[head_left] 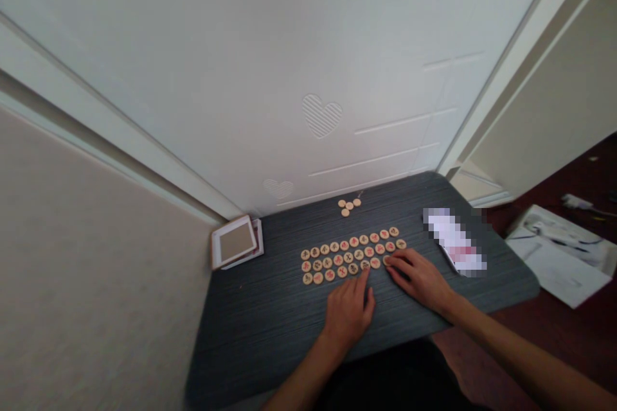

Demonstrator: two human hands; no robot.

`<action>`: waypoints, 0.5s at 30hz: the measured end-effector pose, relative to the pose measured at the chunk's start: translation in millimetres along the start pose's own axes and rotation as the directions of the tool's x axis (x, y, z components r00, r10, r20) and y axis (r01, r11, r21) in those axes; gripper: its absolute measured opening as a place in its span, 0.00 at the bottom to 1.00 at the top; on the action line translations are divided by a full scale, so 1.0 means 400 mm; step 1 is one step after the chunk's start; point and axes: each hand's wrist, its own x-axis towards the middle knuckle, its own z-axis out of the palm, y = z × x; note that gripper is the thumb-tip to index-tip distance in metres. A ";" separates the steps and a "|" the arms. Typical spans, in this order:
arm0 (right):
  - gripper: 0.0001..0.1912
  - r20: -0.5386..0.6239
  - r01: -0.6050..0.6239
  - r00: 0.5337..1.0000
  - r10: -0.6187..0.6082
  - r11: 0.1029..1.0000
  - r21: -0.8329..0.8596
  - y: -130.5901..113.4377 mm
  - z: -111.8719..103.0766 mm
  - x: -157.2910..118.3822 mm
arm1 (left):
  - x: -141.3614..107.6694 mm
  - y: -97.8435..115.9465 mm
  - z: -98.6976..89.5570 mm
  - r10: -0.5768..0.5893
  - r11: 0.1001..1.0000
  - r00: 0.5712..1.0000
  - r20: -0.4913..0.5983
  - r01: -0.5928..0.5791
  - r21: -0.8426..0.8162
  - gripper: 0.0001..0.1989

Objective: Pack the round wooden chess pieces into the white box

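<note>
And here we are at the dark grey table [270, 321], its streaky surface like wood grain, with xiangqi pieces [344, 245] laid out in three slanting rows between its middle and its far edge! The far and middle rows run to ten discs apiece; the near row has eight, so it's shorter at the right end, and four discs [349, 205] sit apart, clustered by the middle of the far edge, outside the rows. Round, flat, pale as wood, these pieces, and the ones in the rows show red or black characters. Now the hands: the left hand [347, 311] has its index finger stretched out, tip at a disc [365, 265] in the near row, thumb held off to the side, gripping nothing I can see. The right hand [424, 282] has bent fingers right at the last disc [387, 261] of that row; touching it, I'd say, but whether they pinch it I can't tell. Over at the far-left corner there's a shallow rectangular box [236, 244], pale-rimmed with a brownish panel, while near the right edge lies a whitish item [453, 241], blurred out. Behind, a smooth white panel [231, 77] carries a ribbed, raised-looking heart [322, 115].
</note>
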 end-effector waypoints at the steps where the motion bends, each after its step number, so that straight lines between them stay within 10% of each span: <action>1: 0.15 0.008 0.020 1.000 -0.020 1.000 -0.006 -0.002 -0.002 0.002 | 0.000 -0.001 0.002 -0.002 1.000 1.000 -0.005 0.003 0.013 0.24; 15: 0.17 0.132 0.182 0.976 -0.174 0.982 -0.052 -0.023 0.005 0.009 | -0.010 -0.019 0.011 0.125 0.946 0.992 -0.035 -0.109 0.304 0.23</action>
